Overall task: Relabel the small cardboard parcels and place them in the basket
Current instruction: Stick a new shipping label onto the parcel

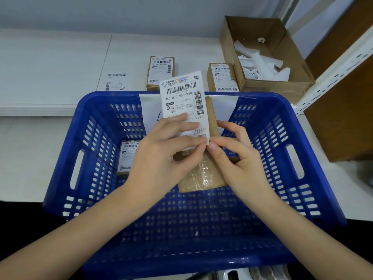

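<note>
I hold a small taped cardboard parcel [203, 174] above the blue basket [278, 150]. A white shipping label [182, 98] stands up from it. My left hand [161, 156] pinches the label's lower edge, fingers across its face. My right hand [236, 158] grips the parcel's right side, its thumb meeting the left thumb at the label's corner. One labelled parcel [127, 156] lies inside the basket at the left. Two more labelled parcels [160, 71] [222, 76] sit on the table behind the basket.
An open cardboard box [262, 81] holding white backing strips stands at the back right. A loose label [117, 81] lies on the white table at the left. A white sheet [150, 110] hangs over the basket's far rim. Shelving [333, 77] rises at the right.
</note>
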A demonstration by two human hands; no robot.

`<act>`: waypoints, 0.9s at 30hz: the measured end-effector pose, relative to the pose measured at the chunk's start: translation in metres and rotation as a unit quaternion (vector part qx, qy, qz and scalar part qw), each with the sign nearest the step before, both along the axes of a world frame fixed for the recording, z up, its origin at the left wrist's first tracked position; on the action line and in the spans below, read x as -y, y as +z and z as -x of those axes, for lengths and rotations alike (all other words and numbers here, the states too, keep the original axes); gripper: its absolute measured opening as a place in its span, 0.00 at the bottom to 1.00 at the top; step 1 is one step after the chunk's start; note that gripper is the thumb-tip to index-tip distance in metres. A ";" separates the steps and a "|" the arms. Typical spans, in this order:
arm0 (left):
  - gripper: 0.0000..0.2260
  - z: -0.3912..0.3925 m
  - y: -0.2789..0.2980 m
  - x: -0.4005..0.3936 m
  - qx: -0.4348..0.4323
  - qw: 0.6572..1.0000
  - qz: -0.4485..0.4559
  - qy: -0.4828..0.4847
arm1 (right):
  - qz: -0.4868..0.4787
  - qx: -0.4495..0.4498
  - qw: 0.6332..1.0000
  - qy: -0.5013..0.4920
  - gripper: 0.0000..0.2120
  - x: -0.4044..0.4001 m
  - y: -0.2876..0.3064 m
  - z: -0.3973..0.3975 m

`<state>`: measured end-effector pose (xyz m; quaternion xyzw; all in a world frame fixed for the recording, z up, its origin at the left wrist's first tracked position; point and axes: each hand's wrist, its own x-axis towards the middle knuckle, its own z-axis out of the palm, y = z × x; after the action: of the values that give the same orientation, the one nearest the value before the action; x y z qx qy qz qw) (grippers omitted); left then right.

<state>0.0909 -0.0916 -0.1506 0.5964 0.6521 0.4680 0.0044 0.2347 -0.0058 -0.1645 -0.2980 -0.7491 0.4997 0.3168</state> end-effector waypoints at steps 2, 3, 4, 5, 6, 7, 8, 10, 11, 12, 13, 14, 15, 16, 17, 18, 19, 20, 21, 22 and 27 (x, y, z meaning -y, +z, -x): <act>0.10 0.000 0.000 0.000 -0.002 1.000 -0.002 0.002 | 0.001 -0.002 1.000 0.000 0.10 0.001 0.000 0.000; 0.10 0.000 0.001 0.000 -0.002 1.000 -0.002 0.003 | 0.003 -0.003 1.000 -0.001 0.10 0.001 0.000 0.000; 0.10 0.000 0.001 0.000 -0.002 1.000 -0.001 0.002 | 0.005 -0.004 1.000 -0.002 0.10 0.001 0.001 0.000; 0.10 -0.001 0.001 0.000 -0.003 1.000 0.000 0.002 | 0.006 -0.004 1.000 -0.001 0.11 0.002 0.001 0.000; 0.10 -0.001 0.001 0.000 -0.004 1.000 0.002 0.001 | 0.006 -0.003 1.000 -0.001 0.11 0.002 0.001 0.000; 0.10 -0.001 0.001 0.000 -0.004 1.000 0.003 0.001 | 0.006 -0.003 1.000 -0.001 0.11 0.002 0.001 0.000; 0.10 -0.001 0.002 0.000 -0.003 1.000 0.005 0.003 | 0.006 -0.002 1.000 -0.001 0.11 0.002 0.001 -0.001; 0.09 0.000 0.003 0.000 -0.018 1.000 -0.006 0.006 | 0.004 0.002 1.000 -0.004 0.10 0.002 0.002 0.000; 0.09 0.001 0.003 0.000 -0.048 0.999 -0.018 0.006 | 0.003 0.003 1.000 -0.005 0.09 0.003 0.003 0.001; 0.08 0.001 0.002 0.000 -0.094 0.995 -0.032 0.005 | -0.001 0.005 1.000 -0.004 0.08 0.003 0.004 0.001; 0.08 0.001 0.002 0.000 -0.145 0.989 -0.044 0.001 | -0.008 0.009 1.000 -0.002 0.08 0.004 0.005 0.002; 0.08 0.000 0.002 0.000 -0.183 0.982 -0.047 -0.004 | -0.015 0.013 1.000 0.003 0.07 0.004 0.007 0.002; 0.07 0.001 0.003 0.000 -0.200 0.979 -0.039 -0.004 | -0.012 0.018 1.000 0.006 0.06 0.004 0.008 0.002; 0.07 0.002 0.006 -0.001 -0.191 0.981 -0.023 0.005 | 0.001 0.023 1.000 0.006 0.07 0.004 0.008 0.003; 0.08 0.004 0.011 -0.001 -0.163 0.986 -0.003 0.024 | 0.021 0.027 0.999 0.003 0.08 0.004 0.009 0.002; 0.08 0.007 0.016 -0.001 -0.124 0.991 0.015 0.050 | 0.044 0.031 0.999 -0.003 0.09 0.003 0.009 0.002; 0.09 0.011 0.022 -0.001 -0.080 0.994 0.024 0.076 | 0.069 0.036 0.997 -0.011 0.10 0.003 0.011 0.002; 0.08 0.016 0.028 0.000 -0.034 0.994 0.020 0.097 | 0.094 0.042 0.995 -0.020 0.10 0.002 0.013 0.002; 0.07 0.021 0.035 0.000 0.006 0.993 0.009 0.118 | 0.119 0.046 0.991 -0.029 0.11 0.001 0.015 0.001; 0.06 0.027 0.040 0.001 0.024 0.990 0.001 0.141 | 0.144 0.048 0.988 -0.036 0.12 0.000 0.016 0.001; 0.10 0.024 0.039 -0.004 -0.192 0.976 0.050 0.094 | 0.169 0.040 0.983 -0.059 0.11 0.003 0.019 0.007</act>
<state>0.0670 -0.0878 -0.1113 0.6100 0.7167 0.3100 -0.1347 0.2272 -0.0093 -0.1457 -0.4107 -0.6469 0.5873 0.2607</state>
